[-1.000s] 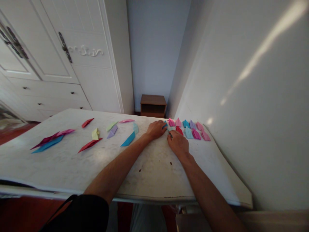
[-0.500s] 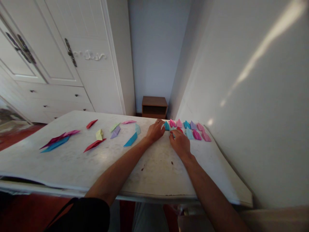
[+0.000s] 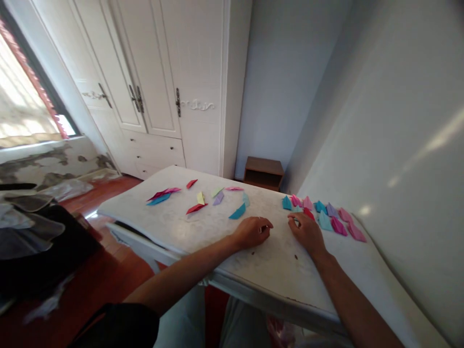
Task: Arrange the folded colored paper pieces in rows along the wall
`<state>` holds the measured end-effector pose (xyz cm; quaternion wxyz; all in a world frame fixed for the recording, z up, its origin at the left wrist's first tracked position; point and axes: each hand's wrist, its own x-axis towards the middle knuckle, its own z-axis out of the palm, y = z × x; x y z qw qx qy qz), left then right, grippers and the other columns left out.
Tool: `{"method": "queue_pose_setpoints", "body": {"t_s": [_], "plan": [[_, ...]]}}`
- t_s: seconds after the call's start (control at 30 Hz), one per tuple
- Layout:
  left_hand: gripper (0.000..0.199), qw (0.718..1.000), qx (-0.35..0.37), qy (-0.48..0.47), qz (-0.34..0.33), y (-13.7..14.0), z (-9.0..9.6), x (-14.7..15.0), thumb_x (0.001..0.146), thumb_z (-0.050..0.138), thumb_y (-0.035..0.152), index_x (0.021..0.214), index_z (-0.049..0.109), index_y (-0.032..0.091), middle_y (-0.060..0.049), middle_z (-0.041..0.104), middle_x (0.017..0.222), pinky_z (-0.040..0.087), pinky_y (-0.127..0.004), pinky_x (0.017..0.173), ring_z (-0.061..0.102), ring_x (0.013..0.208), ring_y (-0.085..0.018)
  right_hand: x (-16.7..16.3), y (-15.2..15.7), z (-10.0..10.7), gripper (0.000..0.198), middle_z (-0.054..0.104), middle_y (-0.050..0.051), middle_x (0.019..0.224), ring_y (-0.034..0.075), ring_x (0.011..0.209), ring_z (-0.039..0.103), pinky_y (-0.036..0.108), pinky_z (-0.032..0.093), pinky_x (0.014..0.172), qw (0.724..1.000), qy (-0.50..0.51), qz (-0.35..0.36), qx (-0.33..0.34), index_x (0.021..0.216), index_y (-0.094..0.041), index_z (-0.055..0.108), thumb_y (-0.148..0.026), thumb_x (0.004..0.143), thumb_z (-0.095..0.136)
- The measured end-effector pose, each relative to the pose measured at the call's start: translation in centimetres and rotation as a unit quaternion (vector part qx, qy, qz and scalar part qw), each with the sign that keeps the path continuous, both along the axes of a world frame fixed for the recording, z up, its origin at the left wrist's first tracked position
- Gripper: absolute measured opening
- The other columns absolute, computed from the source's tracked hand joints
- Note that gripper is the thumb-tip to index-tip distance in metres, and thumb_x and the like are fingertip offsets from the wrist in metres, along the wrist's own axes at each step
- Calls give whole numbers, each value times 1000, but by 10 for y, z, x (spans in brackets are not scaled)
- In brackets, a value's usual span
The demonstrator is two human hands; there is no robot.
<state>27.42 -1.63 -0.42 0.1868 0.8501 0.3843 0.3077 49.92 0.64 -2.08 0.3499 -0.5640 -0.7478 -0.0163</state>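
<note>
My left hand (image 3: pixel 253 233) hovers over the white tabletop (image 3: pixel 217 237), fingers loosely curled with a gap to the thumb and nothing visible in it. My right hand (image 3: pixel 308 234) rests by the grouped folded papers, fingers bent and apart from the thumb. Just behind its fingers are a red folded paper (image 3: pixel 308 213) and a pale teal one (image 3: pixel 297 209), both partly hidden. A blue-green folded paper (image 3: pixel 286 203) stands at that group's left end; a light blue one (image 3: pixel 325 221) and a magenta one (image 3: pixel 339 226) sit to the right.
Flatter, elongated folded papers lie scattered to the left, among them a blue one (image 3: pixel 238 211), a red one (image 3: pixel 196 208) and a yellow one (image 3: pixel 200 197). A white wardrobe (image 3: pixel 203 135) and a small brown cabinet (image 3: pixel 264 166) stand beyond the table. A wall (image 3: pixel 398 145) borders the right.
My left hand has drawn back from the grouped papers toward me and to the left. My right hand stays beside the group. The view has turned left.
</note>
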Motion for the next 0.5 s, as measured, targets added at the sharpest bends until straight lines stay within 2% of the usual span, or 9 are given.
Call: {"method": "queue_pose_setpoints", "body": {"t_s": [0.13,0.23,0.33,0.5], "plan": [[25,997,-51,-52,23,-17,-1,-36,78,53,16,93,73,17,-3,71,78,46,-24,69,61,68,-14,2,-1,1,27,72,8,90,24,73,63,39,51,72,999,-5,29,-28,86,-21,67,-36,83,45],[25,983,-103,-133,72,-19,-6,-50,80,51,17,93,73,15,-2,67,70,44,-23,62,58,62,-13,0,-4,2,28,71,8,87,22,65,60,38,51,68,998,-23,45,-40,86,-22,67,-39,84,44],[26,970,-128,-174,108,-18,-9,-54,80,51,17,93,73,14,-1,65,67,44,-23,62,56,62,-13,-5,-6,4,31,71,9,91,22,69,62,37,51,70,997,-49,46,-39,87,-21,66,-40,86,43],[26,974,-127,-158,104,-18,-7,-51,77,52,17,92,73,14,-2,66,71,43,-23,64,56,65,-13,-11,-7,3,32,70,10,99,25,84,65,40,52,77,996,-76,45,-14,91,-20,66,-39,85,41]]}}
